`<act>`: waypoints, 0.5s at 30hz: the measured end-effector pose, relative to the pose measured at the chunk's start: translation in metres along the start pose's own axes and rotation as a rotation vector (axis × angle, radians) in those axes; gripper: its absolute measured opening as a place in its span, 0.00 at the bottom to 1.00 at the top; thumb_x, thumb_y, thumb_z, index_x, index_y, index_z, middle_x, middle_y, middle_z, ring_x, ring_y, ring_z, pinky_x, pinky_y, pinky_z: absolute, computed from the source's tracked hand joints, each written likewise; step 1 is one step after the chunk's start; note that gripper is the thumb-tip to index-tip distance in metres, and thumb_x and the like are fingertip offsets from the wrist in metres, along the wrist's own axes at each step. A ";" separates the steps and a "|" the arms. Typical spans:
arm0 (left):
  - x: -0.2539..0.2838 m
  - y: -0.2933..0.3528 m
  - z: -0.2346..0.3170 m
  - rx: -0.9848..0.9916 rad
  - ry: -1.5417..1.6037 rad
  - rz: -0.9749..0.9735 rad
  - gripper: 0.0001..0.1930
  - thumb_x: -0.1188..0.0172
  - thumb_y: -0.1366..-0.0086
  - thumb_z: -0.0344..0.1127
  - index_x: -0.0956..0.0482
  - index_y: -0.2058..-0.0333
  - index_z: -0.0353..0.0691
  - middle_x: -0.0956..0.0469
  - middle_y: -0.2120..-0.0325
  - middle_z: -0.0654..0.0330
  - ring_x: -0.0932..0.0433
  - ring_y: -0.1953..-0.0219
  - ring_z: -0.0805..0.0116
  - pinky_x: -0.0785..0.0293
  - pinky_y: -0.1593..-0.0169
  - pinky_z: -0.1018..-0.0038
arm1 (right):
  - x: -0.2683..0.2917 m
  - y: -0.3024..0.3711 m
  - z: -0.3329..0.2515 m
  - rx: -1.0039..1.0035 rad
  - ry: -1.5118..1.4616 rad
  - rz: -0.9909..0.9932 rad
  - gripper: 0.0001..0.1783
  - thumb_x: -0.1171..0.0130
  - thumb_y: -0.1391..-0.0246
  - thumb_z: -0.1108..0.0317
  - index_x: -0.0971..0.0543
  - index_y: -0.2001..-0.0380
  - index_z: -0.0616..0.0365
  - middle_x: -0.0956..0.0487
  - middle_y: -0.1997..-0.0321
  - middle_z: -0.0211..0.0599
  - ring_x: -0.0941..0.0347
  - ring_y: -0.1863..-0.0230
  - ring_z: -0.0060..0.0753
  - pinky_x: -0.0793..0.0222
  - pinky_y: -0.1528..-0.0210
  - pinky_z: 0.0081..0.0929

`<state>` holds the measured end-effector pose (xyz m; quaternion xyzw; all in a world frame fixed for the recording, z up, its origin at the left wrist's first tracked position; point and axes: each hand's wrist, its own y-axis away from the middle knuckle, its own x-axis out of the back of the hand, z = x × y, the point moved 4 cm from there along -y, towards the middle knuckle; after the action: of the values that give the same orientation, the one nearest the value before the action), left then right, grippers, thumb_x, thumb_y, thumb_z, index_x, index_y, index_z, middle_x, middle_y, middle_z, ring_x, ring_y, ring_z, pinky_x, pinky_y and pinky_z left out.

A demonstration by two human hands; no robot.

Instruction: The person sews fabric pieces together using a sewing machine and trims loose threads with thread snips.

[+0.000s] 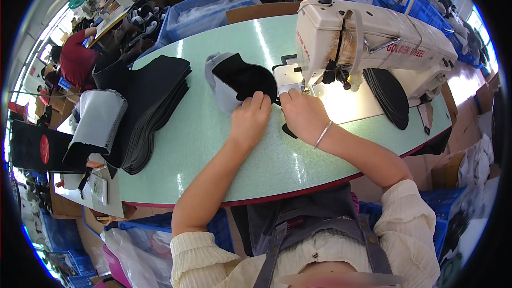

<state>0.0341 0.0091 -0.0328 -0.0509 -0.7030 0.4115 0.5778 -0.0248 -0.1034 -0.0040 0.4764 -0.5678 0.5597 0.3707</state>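
A black fabric piece (246, 77) with a light grey-blue side (224, 95) lies curled on the green table, left of the sewing machine (368, 34). My left hand (250, 120) is closed, its fingertips pinching the near edge of that piece. My right hand (305, 116), with a silver bangle (323, 134) on the wrist, is closed on the work beside the presser foot (306, 89). What its fingers hold is mostly hidden; a small black part (289, 131) shows under it. The machine's lamp lights the metal plate around the needle.
A tall stack of black cut pieces (152, 106) lies left on the green table (213, 165), with a grey folded piece (101, 117) beside it. More rounded black pieces (388, 98) are stacked under the machine arm. Blue bins (210, 13) stand behind; a person in red (76, 58) sits far left.
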 end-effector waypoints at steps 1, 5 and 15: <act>0.001 0.000 0.000 0.007 0.000 0.008 0.12 0.38 0.56 0.29 0.25 0.69 0.40 0.32 0.75 0.62 0.27 0.77 0.67 0.28 0.76 0.71 | -0.003 -0.002 -0.001 0.008 -0.025 -0.034 0.08 0.43 0.61 0.75 0.29 0.73 0.62 0.26 0.72 0.44 0.23 0.72 0.42 0.26 0.72 0.33; 0.011 -0.005 -0.002 0.067 0.043 0.046 0.10 0.38 0.54 0.27 0.25 0.69 0.39 0.31 0.75 0.61 0.26 0.77 0.65 0.29 0.75 0.71 | -0.006 0.005 0.000 0.039 -0.113 -0.064 0.07 0.43 0.54 0.69 0.28 0.74 0.61 0.27 0.73 0.41 0.26 0.74 0.43 0.30 0.72 0.36; 0.072 -0.020 -0.022 0.341 0.485 0.299 0.05 0.38 0.46 0.27 0.24 0.71 0.34 0.28 0.79 0.60 0.30 0.79 0.71 0.35 0.77 0.78 | 0.048 0.085 0.039 -0.071 -0.327 0.192 0.13 0.41 0.53 0.68 0.27 0.64 0.60 0.27 0.70 0.38 0.27 0.73 0.39 0.32 0.73 0.32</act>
<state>0.0376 0.0469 0.0352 -0.1525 -0.4507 0.5794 0.6618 -0.1143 -0.1548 0.0144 0.4914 -0.6827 0.4871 0.2350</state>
